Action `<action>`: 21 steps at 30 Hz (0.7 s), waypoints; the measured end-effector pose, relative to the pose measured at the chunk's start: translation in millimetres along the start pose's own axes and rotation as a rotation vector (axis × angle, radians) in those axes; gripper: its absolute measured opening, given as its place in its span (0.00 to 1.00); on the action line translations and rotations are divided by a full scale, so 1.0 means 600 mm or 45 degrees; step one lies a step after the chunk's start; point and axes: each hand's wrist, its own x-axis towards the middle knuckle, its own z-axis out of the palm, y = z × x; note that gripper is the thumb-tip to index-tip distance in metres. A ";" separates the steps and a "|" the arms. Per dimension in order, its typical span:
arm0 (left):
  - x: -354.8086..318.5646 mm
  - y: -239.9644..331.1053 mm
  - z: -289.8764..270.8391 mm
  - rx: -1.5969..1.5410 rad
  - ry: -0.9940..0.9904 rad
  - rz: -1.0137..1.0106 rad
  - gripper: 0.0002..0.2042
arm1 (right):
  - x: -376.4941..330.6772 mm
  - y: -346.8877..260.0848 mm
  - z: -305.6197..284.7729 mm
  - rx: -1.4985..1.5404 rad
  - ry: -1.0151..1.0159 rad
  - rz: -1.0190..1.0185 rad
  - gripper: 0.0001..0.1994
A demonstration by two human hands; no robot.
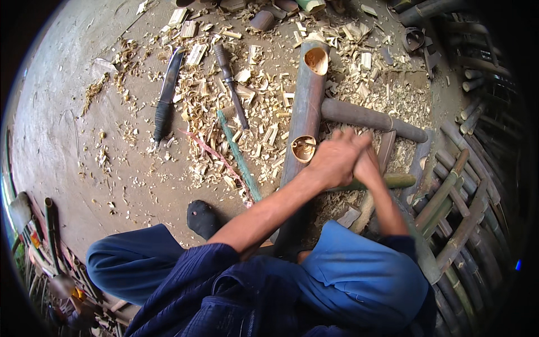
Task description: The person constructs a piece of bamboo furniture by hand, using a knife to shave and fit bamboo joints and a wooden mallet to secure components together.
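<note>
A thick bamboo pole [303,112] with two cut holes lies lengthwise before me. A brown bamboo crosspiece [362,115] joins its right side. Just right of the lower hole, my left hand [336,162] is closed, its fingers bent. Pressed against it is my right hand [366,162], also closed and slightly blurred. What the fingers hold, if anything, is hidden. A greenish bamboo rod [398,180] runs beneath the hands and right wrist. Left of the pole lie a chisel [231,84] with a dark handle and a long knife [167,98] with a wrapped handle.
Wood shavings [269,135] cover the ground around the pole. A green strip [238,154] and a pink strip [216,153] lie left of it. Bamboo poles and frames [455,224] crowd the right side. More poles [50,230] and a person [76,314] are at lower left.
</note>
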 end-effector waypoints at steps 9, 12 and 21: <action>0.028 0.005 -0.002 -0.057 0.062 0.235 0.40 | -0.019 0.028 -0.034 0.107 -0.072 0.198 0.21; 0.012 0.000 -0.021 -0.189 0.336 0.167 0.47 | 0.027 0.007 -0.053 -0.202 0.090 -0.237 0.17; -0.030 -0.043 -0.011 -0.439 1.226 0.038 0.49 | 0.126 -0.130 -0.040 -0.983 0.060 -1.022 0.08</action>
